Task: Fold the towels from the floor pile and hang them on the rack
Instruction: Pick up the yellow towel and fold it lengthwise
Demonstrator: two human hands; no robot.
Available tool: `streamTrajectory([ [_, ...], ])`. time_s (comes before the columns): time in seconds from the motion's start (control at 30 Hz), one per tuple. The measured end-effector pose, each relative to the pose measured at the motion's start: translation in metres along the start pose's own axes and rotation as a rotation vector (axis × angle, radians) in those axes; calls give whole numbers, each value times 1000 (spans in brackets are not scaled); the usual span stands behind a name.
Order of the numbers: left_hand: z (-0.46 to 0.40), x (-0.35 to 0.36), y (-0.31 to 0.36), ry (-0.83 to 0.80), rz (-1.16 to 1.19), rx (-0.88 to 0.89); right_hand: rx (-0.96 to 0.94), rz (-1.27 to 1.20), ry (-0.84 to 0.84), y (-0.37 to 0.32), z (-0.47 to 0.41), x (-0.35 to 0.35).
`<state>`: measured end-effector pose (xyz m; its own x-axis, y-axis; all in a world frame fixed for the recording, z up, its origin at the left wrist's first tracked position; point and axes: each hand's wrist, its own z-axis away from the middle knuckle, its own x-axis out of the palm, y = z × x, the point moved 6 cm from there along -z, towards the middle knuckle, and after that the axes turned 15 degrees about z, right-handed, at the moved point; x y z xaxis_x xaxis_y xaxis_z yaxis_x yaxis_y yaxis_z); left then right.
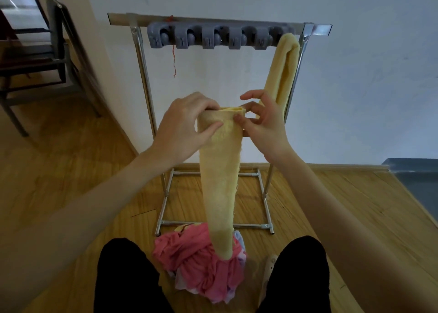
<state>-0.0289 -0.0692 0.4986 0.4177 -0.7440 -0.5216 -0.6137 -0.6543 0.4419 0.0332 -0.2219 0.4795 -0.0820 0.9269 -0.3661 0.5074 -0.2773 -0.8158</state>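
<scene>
- Yellow terry cloth fills the middle of the head view: we hold a yellow towel (219,175) upright in front of us, already narrowed into a long strip, its lower end hanging down to the floor pile (201,258).
- Our left hand (187,125) grips the top left of the towel, fingers curled over the upper edge and thumb pressed on the front face.
- Our right hand (260,120) pinches the top right corner between thumb and forefinger; its other fingers are spread loose above and hold nothing.
- Both hands sit close together at the top edge, so we judge that we are in the folding step, squaring up the corners of this towel before it goes up.
- The rack (220,23) stands just beyond our hands against the white wall, with a grey row of clips (213,37) along its top bar.
- One folded yellow towel (284,71) already hangs at the right end of the rack.
- The pile at our feet shows pink cloth with paler pieces under it, so more towels remain.
- Next, we think, the strip must be lifted clear of the pile, kept aligned at the top edge, and carried to a free spot left of the hung towel.
- A chair (47,52) stands off to the left.
</scene>
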Motion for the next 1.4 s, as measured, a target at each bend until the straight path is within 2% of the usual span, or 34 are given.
streamTrajectory([
  [0.07, 26, 0, -16, 120, 76, -101, 68, -36, -9, 5, 2, 7],
  [0.13, 58, 12, -35, 164, 231, -298, 155, -112, -31, 13, 6, 15],
  [0.27, 128, 68, -86, 57, 570, -791, 250, -232, -49, 21, 12, 23],
  [0.33, 149, 94, -100, 21, 670, -928, 282, -300, -51, 21, 13, 23],
  [0.47, 175, 130, -117, -86, 688, -1161, 340, -461, -3, 20, 10, 13],
  [0.53, 181, 141, -121, -156, 707, -1161, 375, -563, 83, 20, 6, -1],
  [0.6, 183, 148, -125, -205, 707, -1156, 468, -632, 242, 30, 5, -21],
  [0.7, 183, 148, -132, -159, 707, -1208, 642, -520, 508, 66, 22, -46],
  [0.8, 175, 135, -143, -166, 620, -1196, 821, -349, 587, 120, 59, -47],
  [0.9, 150, 121, -139, -249, 646, -1112, 1039, -178, 427, 174, 100, -29],
  [1.0, 109, 107, -119, -451, 598, -941, 1139, -74, 163, 205, 130, -1],
  [1.07, 86, 101, -106, -631, 536, -848, 1096, 87, -72, 217, 139, 13],
  [1.17, 60, 92, -85, -875, 460, -753, 946, 480, -373, 219, 136, 21],
  [1.2, 53, 90, -78, -925, 450, -731, 874, 594, -398, 217, 130, 20],
  [1.23, 46, 89, -71, -964, 446, -715, 800, 638, -353, 209, 123, 18],
  [1.27, 41, 88, -66, -993, 443, -706, 721, 576, -245, 199, 113, 17],
  [1.33, 33, 89, -57, -1047, 436, -680, 602, 194, -46, 174, 97, 15],
  [1.37, 31, 90, -54, -1070, 433, -665, 574, -38, -36, 162, 90, 18],
  [1.4, 30, 91, -52, -1084, 432, -655, 545, -235, -94, 151, 85, 23],
])
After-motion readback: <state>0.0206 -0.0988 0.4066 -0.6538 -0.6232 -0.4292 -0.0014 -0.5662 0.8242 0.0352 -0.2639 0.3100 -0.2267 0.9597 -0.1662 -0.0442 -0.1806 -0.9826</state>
